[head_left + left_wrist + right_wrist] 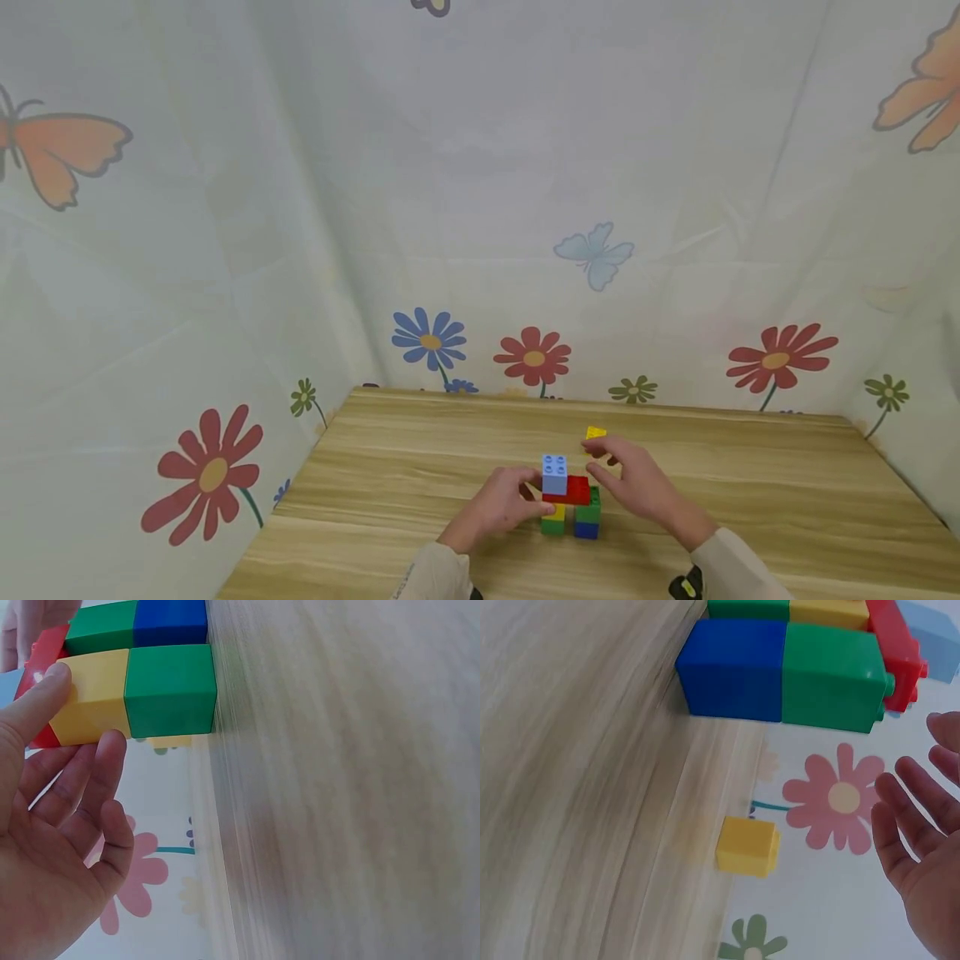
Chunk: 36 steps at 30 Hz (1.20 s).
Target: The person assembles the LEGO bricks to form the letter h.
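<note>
A small structure of toy building bricks stands on the table. One column has a green brick (171, 690) below a yellow brick (94, 697); the other has a blue brick (731, 671) below a green brick (832, 675). Across both tops lies a red brick (577, 490), bearing a light blue brick (554, 477) at its left end. My left hand (498, 504) grips the left column, thumb on the yellow brick's near side and fingertips at its opposite side. Right of the structure, my right hand (637, 479) hovers with nothing in it, fingers loosely bent.
A loose yellow brick (746, 847) lies on the wooden table (420, 442) behind the structure, partly covered by my right hand in the head view. Beyond the table's back edge hangs a pale curtain (480, 250) printed with flowers and butterflies.
</note>
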### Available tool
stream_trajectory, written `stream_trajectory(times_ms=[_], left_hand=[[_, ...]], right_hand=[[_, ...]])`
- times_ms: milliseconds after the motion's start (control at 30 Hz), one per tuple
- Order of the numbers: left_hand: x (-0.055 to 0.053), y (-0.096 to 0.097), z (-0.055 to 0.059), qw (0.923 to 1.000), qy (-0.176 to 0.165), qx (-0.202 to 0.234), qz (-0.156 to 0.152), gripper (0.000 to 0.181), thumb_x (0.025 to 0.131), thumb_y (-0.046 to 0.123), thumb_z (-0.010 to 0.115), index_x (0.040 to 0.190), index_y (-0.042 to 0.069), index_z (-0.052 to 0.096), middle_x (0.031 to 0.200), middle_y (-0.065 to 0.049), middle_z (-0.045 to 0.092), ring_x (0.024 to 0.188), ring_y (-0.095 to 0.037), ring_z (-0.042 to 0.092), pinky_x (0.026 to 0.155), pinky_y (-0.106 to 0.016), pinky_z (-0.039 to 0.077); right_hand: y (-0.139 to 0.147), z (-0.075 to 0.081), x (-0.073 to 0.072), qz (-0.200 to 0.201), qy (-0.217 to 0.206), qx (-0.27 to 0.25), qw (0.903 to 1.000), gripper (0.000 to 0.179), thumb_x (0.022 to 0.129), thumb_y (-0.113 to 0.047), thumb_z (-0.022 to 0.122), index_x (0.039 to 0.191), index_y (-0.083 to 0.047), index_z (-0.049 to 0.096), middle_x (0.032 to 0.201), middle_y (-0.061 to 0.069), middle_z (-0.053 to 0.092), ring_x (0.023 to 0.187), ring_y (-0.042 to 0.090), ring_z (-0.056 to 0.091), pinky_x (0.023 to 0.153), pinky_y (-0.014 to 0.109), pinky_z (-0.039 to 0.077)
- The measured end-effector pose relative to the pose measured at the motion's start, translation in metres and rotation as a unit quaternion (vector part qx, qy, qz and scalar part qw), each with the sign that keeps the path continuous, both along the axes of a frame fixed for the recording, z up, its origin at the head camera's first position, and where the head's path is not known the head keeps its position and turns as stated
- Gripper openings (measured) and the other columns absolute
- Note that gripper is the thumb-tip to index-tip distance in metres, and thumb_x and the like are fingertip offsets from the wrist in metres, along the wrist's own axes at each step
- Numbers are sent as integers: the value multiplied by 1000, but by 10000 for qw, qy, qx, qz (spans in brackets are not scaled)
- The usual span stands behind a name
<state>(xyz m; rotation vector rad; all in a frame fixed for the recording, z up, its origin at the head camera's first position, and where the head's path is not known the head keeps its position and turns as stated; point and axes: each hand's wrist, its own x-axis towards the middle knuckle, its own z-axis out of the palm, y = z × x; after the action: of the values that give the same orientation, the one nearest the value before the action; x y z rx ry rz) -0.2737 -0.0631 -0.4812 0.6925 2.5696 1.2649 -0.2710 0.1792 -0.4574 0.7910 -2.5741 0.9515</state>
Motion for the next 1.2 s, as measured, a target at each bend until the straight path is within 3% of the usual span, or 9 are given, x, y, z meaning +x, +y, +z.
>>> stream_trajectory(times_ms=[167,467,967,1200], left_hand=[[0,0,0,10000,-79,3,36,25,82,30,75,103,17,69,93,15,64,77,-5,57,67,-22,48],[-1,0,-2,9999,-100,-20,57,26,82,30,75,104,18,69,93,15,63,78,-5,57,68,-23,48],[0,0,-3,9999,-72,-42,78,25,82,30,75,103,18,69,92,15,64,78,-4,57,68,-22,48],[0,1,-1,9998,-150,-62,124,27,82,31,74,105,18,69,93,15,63,78,-6,56,68,-23,48]], right_hand=[[2,-3,-6,-263,-222,38,9994,29,87,-12,69,115,-9,63,112,8,64,100,25,59,80,39,51],[6,-15,-19,-671,-384,132,9969,31,84,-9,71,114,-7,64,117,8,60,106,28,56,83,42,51],[13,-32,-37,-744,-315,205,9965,26,82,-3,71,108,0,66,117,17,58,108,36,54,85,49,48],[15,-39,-50,-908,-539,327,9939,34,84,-6,69,117,1,61,128,23,52,116,41,50,93,54,41]])
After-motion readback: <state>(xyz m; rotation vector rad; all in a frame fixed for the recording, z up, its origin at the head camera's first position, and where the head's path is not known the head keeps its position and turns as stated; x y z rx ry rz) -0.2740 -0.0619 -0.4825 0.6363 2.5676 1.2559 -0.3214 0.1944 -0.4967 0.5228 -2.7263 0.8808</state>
